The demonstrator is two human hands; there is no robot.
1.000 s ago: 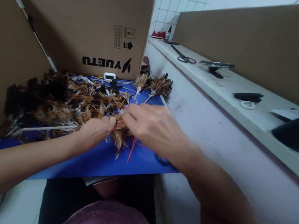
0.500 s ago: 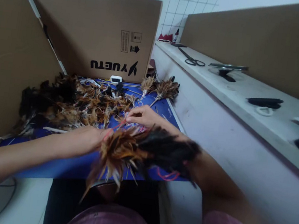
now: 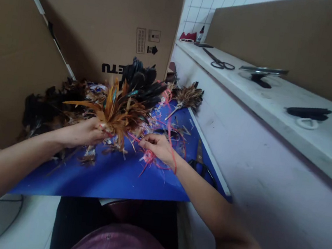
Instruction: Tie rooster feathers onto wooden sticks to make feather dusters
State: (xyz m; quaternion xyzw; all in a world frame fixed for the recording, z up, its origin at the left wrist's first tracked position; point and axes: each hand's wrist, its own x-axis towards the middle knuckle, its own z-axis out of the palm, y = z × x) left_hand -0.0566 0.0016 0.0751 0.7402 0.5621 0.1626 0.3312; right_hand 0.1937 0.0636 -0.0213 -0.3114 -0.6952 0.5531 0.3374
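My left hand (image 3: 92, 131) is closed round the bound base of a feather duster (image 3: 121, 109), whose brown and black feathers fan upward and away from me. Pink string (image 3: 134, 137) runs from that base to my right hand (image 3: 155, 144), which pinches it between thumb and fingers. More of the string loops over my right wrist and lies in a tangle (image 3: 148, 156) below the hand. Feathers partly hide the fingertips of my left hand.
Loose feathers (image 3: 52, 111) cover the left of the blue table (image 3: 92, 180). Scissors (image 3: 200, 158) lie at its right edge, and another feather bundle (image 3: 189, 95) is behind. Cardboard (image 3: 100, 23) stands at the back. A ledge (image 3: 247, 84) on the right holds scissors (image 3: 220, 62).
The feather duster has swung from pointing right over my right forearm to pointing up and away. My left hand has moved left with it, and my right hand has come slightly nearer.
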